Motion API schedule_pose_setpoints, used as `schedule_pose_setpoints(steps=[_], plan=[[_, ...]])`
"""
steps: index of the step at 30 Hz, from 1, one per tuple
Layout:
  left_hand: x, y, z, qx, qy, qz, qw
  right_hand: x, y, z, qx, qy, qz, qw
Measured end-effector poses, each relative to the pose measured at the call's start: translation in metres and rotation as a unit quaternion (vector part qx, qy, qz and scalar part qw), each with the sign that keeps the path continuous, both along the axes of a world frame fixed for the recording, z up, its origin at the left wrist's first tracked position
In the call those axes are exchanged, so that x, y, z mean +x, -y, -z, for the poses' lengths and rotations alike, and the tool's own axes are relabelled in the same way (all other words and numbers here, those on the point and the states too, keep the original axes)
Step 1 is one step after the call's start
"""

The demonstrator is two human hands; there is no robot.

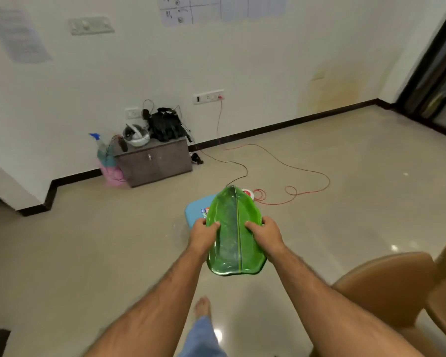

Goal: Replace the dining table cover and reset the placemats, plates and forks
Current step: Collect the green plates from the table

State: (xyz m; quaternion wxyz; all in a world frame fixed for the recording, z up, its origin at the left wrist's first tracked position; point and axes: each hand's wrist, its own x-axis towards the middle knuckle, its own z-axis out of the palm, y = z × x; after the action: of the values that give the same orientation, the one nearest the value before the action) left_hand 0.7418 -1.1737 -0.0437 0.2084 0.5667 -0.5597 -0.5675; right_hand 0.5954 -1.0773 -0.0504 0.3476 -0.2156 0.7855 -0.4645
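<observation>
Over a shiny beige floor [345,202], beside a tan chair [386,284], a green leaf-shaped plate [229,243] sits mid-air out front, above a blue box [195,211]. The left hand [204,234] grips its left rim, the right hand [264,234] its right rim, thumbs on top. Small grey cabinet [155,163] by the wall, red cable [294,176] looping across.

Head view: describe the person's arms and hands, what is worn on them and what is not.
Both forearms are bare as far as the picture shows, with no sleeve in view. The left hand and the right hand wear no gloves. No watch, bracelet or ring shows on either. The forearms have visible hair. Lower down, a leg in blue jeans ends in a bare foot.
</observation>
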Motion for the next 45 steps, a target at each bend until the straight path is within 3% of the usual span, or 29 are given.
schedule_pose_setpoints(steps=[6, 10, 18, 33, 38, 45], plan=[[-0.105, 0.098, -0.003, -0.034, 0.050, 0.110, 0.992, -0.087, 0.076, 0.002, 0.008, 0.000, 0.085, 0.996], [-0.196, 0.145, -0.009, -0.068, 0.087, 0.224, 0.968, -0.154, 0.101, 0.001, 0.000, 0.001, 0.182, 0.983], [-0.392, 0.157, 0.000, -0.062, 0.085, 0.402, 0.910, -0.311, 0.085, 0.030, -0.004, 0.025, 0.333, 0.943], [-0.784, 0.067, -0.020, -0.069, 0.031, 0.532, 0.843, -0.641, -0.019, -0.005, -0.011, -0.007, 0.480, 0.877], [-0.904, 0.032, -0.014, -0.071, 0.017, 0.581, 0.811, -0.738, -0.053, -0.001, -0.010, -0.016, 0.533, 0.846], [-1.071, -0.018, -0.041, -0.098, -0.014, 0.670, 0.735, -0.868, -0.096, -0.017, -0.030, -0.015, 0.614, 0.789]])
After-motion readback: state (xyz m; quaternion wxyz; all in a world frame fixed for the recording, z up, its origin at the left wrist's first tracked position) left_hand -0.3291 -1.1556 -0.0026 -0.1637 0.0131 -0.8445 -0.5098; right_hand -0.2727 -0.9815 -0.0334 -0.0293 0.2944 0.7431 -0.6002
